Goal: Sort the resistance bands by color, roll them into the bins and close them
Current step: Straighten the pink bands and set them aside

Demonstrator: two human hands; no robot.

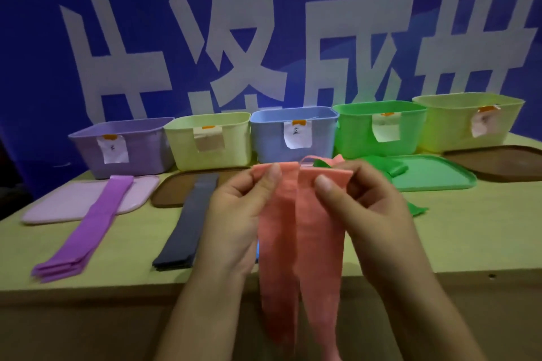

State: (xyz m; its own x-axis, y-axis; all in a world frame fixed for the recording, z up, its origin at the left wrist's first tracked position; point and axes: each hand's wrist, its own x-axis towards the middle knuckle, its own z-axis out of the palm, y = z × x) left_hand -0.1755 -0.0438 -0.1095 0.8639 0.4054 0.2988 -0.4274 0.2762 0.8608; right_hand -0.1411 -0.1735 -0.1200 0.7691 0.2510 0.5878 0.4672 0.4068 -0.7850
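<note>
Both hands hold pink resistance bands [302, 231] up in front of me, above the table's near edge. My left hand [237, 214] pinches the top of the left strip and my right hand [366, 214] pinches the top of the right strip; the strips hang down past the table edge. Purple bands [88, 228] lie stacked on the left, partly across a pink lid [58, 205]. Dark navy bands [190, 220] lie beside them over a brown lid [167, 193]. Green bands [390, 167] rest on a green lid [434, 176]. My hands hide part of the green bands.
Five open bins with paper labels line the back: purple [123, 146], pale yellow [208, 141], blue [293, 135], green [378, 129], pale yellow [466, 123]. Another brown lid [498, 161] lies at the far right. A blue banner rises behind the wooden table [469, 228].
</note>
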